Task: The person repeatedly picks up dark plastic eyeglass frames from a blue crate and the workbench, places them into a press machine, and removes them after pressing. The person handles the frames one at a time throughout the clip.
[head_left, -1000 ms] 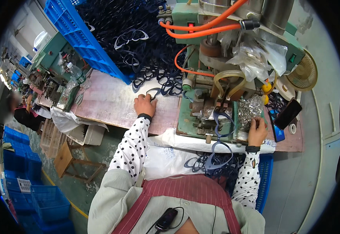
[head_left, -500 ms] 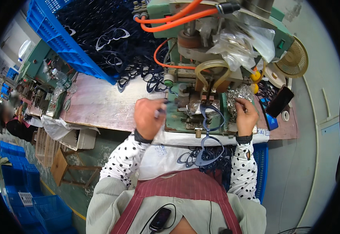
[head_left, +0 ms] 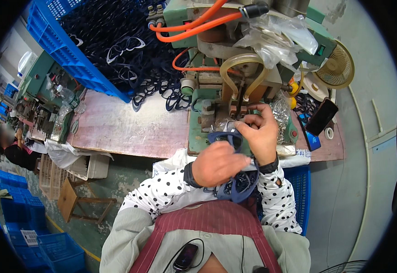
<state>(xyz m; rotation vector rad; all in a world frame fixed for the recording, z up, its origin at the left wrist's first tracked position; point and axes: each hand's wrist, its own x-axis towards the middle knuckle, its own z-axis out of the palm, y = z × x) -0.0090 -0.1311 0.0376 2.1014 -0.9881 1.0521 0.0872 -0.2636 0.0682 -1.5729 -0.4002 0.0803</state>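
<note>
Both hands were up in front of the green metal machine (head_left: 253,91). The left hand (head_left: 219,164) was curled, fingers closed on a dark blue plastic goggle frame (head_left: 228,139), glossy, with curved lens openings. The right hand (head_left: 260,134) pinched the frame's far edge, fingertips narrow, just beside the machine's metal fixture. More blue frames (head_left: 237,186) lay heaped near the person's chest, below the hands. The worktop (head_left: 130,129) was worn, pinkish, scuffed wood. A blue ribbed plastic crate (head_left: 66,50) at far left held a tangle of dark frames. Orange hoses (head_left: 194,27) and crinkled clear plastic film (head_left: 276,36) hung over the machine.

Half a second before, the hands had been apart, each at one side of the fixture; now they met over the frame.
</note>
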